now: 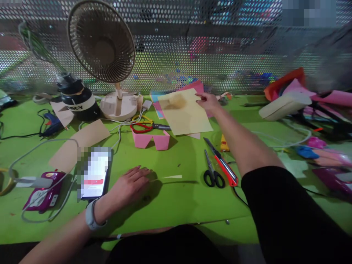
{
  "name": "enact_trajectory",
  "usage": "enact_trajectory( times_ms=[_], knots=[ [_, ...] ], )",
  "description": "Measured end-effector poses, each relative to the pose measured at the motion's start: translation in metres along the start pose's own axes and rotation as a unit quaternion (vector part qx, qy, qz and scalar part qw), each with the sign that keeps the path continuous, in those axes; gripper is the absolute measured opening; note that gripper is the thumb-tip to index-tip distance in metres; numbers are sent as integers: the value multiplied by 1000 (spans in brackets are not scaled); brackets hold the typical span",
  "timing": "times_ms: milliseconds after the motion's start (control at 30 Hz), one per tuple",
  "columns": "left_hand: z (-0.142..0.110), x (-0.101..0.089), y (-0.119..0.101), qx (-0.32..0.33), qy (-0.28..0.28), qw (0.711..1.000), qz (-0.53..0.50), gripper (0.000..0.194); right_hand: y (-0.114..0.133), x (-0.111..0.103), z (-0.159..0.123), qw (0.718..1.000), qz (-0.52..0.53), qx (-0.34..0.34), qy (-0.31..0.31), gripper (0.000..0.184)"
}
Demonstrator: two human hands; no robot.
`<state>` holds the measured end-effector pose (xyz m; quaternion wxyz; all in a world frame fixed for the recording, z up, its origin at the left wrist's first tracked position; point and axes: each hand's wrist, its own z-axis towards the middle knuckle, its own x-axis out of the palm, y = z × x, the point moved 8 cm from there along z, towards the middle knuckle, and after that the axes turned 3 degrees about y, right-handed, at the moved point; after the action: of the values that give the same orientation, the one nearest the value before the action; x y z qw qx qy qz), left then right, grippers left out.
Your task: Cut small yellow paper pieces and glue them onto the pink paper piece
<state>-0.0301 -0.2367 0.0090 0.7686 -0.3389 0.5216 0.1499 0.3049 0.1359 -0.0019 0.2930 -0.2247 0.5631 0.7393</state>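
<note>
My right hand (209, 103) reaches to the far side of the table and pinches the right edge of a pale yellow sheet (187, 113). That sheet overlaps pink (196, 86) and blue sheets. Palm down on the green table (176, 205), my left hand (130, 187) lies with its fingers stretched out, holding nothing. Just right of its fingers is a thin paper strip (172, 177). Pink folded paper glasses (151, 140) stand beyond it. Black-handled scissors (211, 174) and a red box cutter (224, 167) lie below my right forearm.
A fan (118, 106) and a dark jar (79, 101) stand at the back left, before a perforated metal screen (165, 51). A phone (95, 176), cables and a purple device (45, 192) lie left. Red-handled scissors (143, 127) lie behind the glasses. Coloured sheets (286, 104) are heaped right.
</note>
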Motion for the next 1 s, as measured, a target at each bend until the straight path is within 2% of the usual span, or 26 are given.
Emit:
enact_trajectory(
  times_ms=[100, 167, 267, 367, 433, 500, 633, 733, 833, 933, 967, 1000],
  knots=[
    [0, -1, 0, 6, 6, 1000, 7, 23, 6, 16, -1, 1000, 1, -12, 9, 45],
    [0, -2, 0, 12, 2, 1000, 7, 23, 9, 16, 1, 999, -7, -28, 16, 49],
    [-1, -3, 1, 11, -12, 1000, 0, 21, 0, -6, 8, 999, -22, -33, 9, 53],
    [-2, -1, 3, 16, -13, 1000, -7, 22, -22, -38, 14, 999, -27, -7, -24, 52],
    [-2, 2, 4, 22, -16, 1000, -10, 22, -34, -49, 14, 999, -24, -1, -36, 52],
    [-3, 4, 5, 24, -21, 999, -10, 21, -39, -51, 13, 999, -15, -7, -37, 51],
    [-2, 5, 6, 28, -22, 999, -7, 19, -36, -36, 9, 1000, 1, -20, -20, 49],
    [-1, 4, 4, 30, -22, 999, -2, 19, -28, -26, 5, 1000, -17, -11, 1, 49],
    [-1, 2, 3, 27, -21, 999, -1, 19, -12, -22, -6, 996, -93, -7, -4, 40],
    [-1, 2, 2, 24, -19, 1000, 0, 19, 27, -16, -30, 985, -158, -56, -44, 24],
    [-1, 2, 2, 26, -19, 999, 0, 20, 43, -7, -41, 985, -153, -78, -30, 20],
    [-1, 2, 1, 27, -19, 999, -2, 20, 59, 8, -52, 986, -135, -100, 15, 17]
  ],
)
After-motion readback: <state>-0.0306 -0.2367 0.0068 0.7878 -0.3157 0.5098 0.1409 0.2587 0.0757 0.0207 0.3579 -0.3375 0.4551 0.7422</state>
